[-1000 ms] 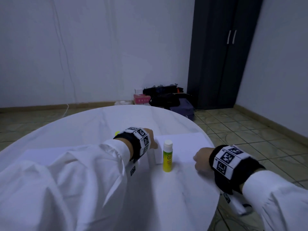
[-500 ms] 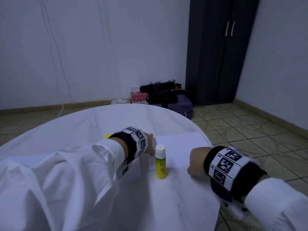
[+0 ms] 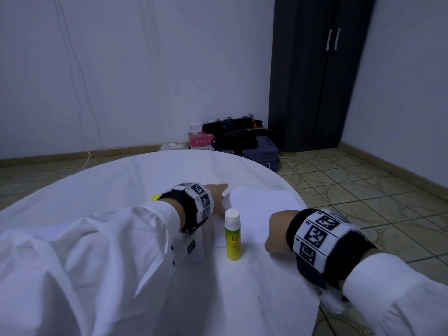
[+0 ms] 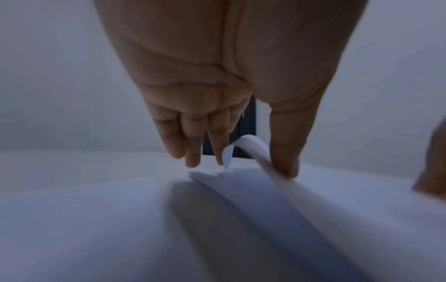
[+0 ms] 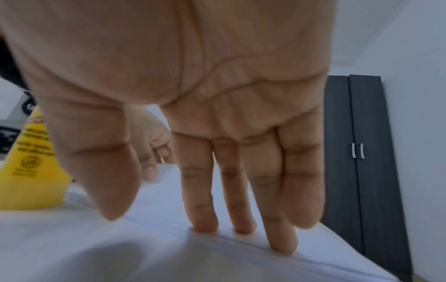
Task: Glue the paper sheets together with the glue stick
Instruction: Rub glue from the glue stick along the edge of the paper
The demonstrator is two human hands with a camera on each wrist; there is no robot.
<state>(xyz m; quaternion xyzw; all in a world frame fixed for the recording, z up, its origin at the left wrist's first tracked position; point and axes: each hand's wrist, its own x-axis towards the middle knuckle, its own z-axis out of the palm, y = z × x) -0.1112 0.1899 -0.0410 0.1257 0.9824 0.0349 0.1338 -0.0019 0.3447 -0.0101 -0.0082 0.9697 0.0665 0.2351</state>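
Note:
White paper sheets (image 3: 261, 206) lie stacked on the round white table (image 3: 116, 190). At their near left corner a yellow-green glue stick (image 3: 233, 235) stands upright with no cap on it, and it also fills the left edge of the right wrist view (image 5: 31, 167). My left hand (image 3: 224, 194) is at the stack's left edge. In the left wrist view its thumb and fingertips (image 4: 243, 166) pinch a curled-up corner of the top sheet (image 4: 251, 145). My right hand (image 3: 271, 236) presses straight fingers (image 5: 239, 209) on the stack's near edge.
A yellow cap (image 3: 155, 197) lies on the table behind my left wrist. The table's right edge (image 3: 298, 200) runs close past the paper. Bags and boxes (image 3: 240, 139) sit on the tiled floor beside a dark wardrobe (image 3: 315, 73).
My left hand has moved a little forward along the paper's left edge, where a corner now stands lifted. The right hand stays pressed on the paper. The glue stick has not moved.

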